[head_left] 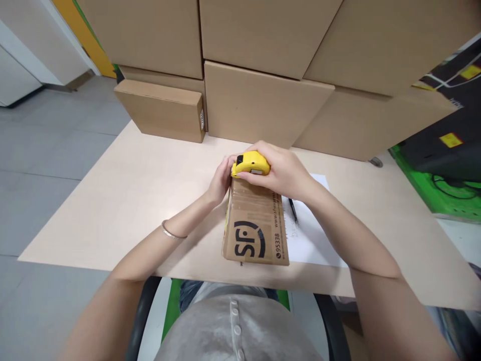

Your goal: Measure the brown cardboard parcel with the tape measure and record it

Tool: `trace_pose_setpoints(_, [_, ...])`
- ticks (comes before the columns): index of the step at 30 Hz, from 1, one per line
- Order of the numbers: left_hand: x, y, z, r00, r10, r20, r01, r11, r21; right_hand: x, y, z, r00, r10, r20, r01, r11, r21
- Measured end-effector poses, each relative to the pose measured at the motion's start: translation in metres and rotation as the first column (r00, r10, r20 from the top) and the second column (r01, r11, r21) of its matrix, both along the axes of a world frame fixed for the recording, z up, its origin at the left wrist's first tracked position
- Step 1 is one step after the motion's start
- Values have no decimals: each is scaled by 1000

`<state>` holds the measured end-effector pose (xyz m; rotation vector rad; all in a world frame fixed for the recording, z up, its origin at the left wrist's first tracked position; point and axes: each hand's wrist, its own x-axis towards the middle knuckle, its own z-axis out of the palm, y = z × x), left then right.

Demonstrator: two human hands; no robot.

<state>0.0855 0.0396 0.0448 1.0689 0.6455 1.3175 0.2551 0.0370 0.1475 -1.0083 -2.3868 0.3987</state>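
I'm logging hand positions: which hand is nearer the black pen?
Right. The right hand is just beyond the black pen, gripping the yellow tape measure; the left hand is farther off, by the far left corner of the SF box.

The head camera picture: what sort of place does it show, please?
Probably an indoor workroom or office; I cannot tell which. It shows a pale worktable, a sheet of paper with a pen, and large cardboard panels or boxes along the far side.
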Motion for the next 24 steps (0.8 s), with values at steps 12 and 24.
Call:
trace_pose_setpoints(12, [-10,2,-14,996,-31,-83,43,989,141,68,-3,11,997,-37,63,45,988,-147])
trace_pose_setpoints(24, [-9,0,-6,986,7,-166,15,991,135,100,-17,-7,984,-168,-51,156,970,-187])
